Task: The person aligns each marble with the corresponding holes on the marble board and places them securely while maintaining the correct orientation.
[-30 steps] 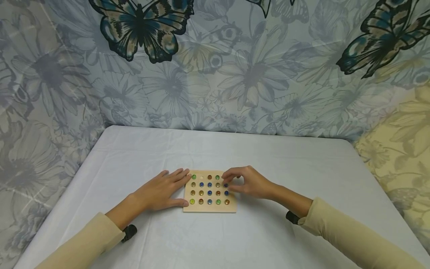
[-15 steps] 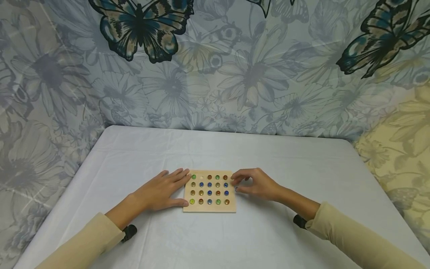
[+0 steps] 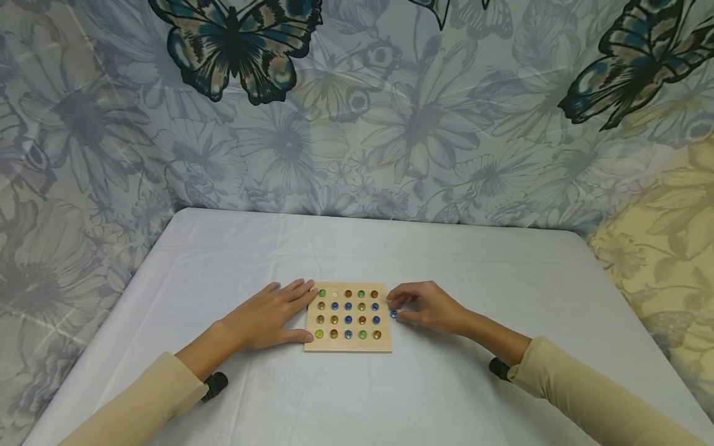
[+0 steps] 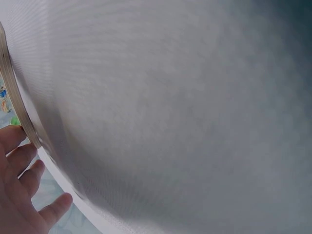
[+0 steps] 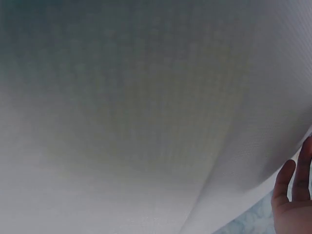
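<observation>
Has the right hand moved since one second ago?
Yes. The right hand has drawn rightward off the wooden board; it now pinches a blue marble just past the board's right edge.

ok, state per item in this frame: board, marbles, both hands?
wooden board: flat on the table, one far-row hole empty
blue marble: off the board, beside its right edge
right hand: fingertips pinch the blue marble
left hand: fingers straight, resting against the board's left edge
</observation>
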Demonstrator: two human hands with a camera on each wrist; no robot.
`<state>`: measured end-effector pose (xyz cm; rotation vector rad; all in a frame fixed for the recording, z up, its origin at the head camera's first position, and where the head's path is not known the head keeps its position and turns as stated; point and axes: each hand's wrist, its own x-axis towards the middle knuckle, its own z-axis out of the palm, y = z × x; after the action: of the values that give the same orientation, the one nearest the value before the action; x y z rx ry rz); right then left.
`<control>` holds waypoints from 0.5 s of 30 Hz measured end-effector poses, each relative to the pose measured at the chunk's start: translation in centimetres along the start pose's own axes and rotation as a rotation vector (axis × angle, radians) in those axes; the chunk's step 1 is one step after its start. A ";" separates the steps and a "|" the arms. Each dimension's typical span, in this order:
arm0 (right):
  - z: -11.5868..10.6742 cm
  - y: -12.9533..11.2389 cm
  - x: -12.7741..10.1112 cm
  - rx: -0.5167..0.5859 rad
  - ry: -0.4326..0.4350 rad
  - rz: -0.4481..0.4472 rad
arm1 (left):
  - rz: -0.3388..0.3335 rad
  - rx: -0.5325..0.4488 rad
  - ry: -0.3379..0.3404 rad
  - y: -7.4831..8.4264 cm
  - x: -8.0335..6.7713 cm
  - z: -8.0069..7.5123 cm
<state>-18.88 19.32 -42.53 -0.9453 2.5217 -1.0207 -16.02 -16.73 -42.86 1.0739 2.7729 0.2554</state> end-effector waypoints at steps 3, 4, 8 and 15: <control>0.0 0.1 0.1 0.003 -0.006 -0.001 | 0.002 0.006 0.003 0.0 0.0 0.0; 0.1 0.1 0.1 0.001 -0.007 -0.001 | 0.003 0.007 0.003 0.0 0.0 0.1; 0.2 0.2 0.2 0.001 -0.011 -0.003 | 0.005 0.004 0.002 0.0 0.0 0.0; 0.2 0.1 0.3 -0.003 -0.015 -0.003 | 0.007 0.003 0.008 0.1 0.0 -0.1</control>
<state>-19.10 19.06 -42.72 -0.9550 2.5106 -1.0071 -15.97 -16.70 -42.78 1.0858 2.7780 0.2579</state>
